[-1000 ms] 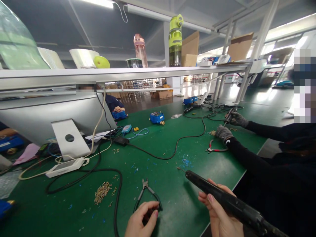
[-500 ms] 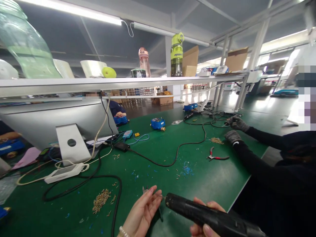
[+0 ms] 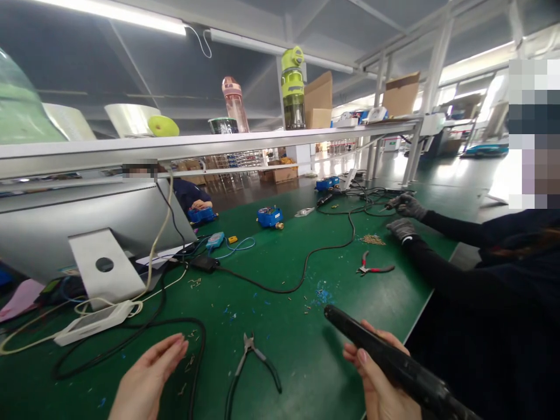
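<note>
My left hand point(image 3: 146, 376) is over the green table at the lower left, fingers drawn together. It covers the spot where the main heap of small brass screws lay; a few loose screws point(image 3: 189, 363) show beside its fingertips. Whether something small sits between the fingers is hidden. My right hand point(image 3: 385, 367) is wrapped round a black electric screwdriver point(image 3: 385, 353), its nose pointing up and left above the table. Diagonal cutting pliers point(image 3: 248, 344) with dark handles lie spread on the table between my hands.
A black cable point(image 3: 301, 280) winds across the green table point(image 3: 306, 361). At the right, a co-worker's gloved hands point(image 3: 402, 227) work near red-handled pliers point(image 3: 376, 269) and a screw pile point(image 3: 371, 240). A blue device point(image 3: 270, 217) stands farther back; a monitor point(image 3: 105, 233) is at left.
My left hand has moved left, away from the screwdriver's nose, to the screws, uncovering the cutting pliers. The screwdriver, still in my right hand, has shifted right. The view has turned slightly right.
</note>
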Demonstrator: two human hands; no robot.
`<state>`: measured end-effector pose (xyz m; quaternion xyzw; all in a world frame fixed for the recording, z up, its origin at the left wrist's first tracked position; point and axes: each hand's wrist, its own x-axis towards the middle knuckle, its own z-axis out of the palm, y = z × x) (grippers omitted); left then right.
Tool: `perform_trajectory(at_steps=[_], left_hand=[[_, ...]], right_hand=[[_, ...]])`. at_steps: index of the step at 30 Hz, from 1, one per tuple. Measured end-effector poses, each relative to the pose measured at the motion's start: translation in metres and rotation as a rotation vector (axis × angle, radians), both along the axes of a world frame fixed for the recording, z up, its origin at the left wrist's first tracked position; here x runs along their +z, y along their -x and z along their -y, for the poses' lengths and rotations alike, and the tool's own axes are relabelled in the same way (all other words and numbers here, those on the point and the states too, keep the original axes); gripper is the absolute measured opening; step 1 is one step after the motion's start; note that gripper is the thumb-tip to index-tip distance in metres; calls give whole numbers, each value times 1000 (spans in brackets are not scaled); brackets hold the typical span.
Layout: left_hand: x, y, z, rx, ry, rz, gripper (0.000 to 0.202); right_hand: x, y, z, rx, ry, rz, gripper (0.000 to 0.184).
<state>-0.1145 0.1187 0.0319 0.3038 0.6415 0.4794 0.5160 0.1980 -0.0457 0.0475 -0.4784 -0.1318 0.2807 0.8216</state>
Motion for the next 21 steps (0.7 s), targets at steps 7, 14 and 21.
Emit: perform_trajectory(at_steps=[7, 14, 21], left_hand=[[-4, 36, -9, -67, -29, -659, 39], [-3, 8, 24, -121, -182, -539, 41], [12, -51, 46, -287, -183, -222, 51]], right_hand=[[-14, -17, -21, -60, -53, 14, 45], [-14, -19, -26, -78, -55, 28, 46], [7, -16, -12, -27, -88, 6, 39]])
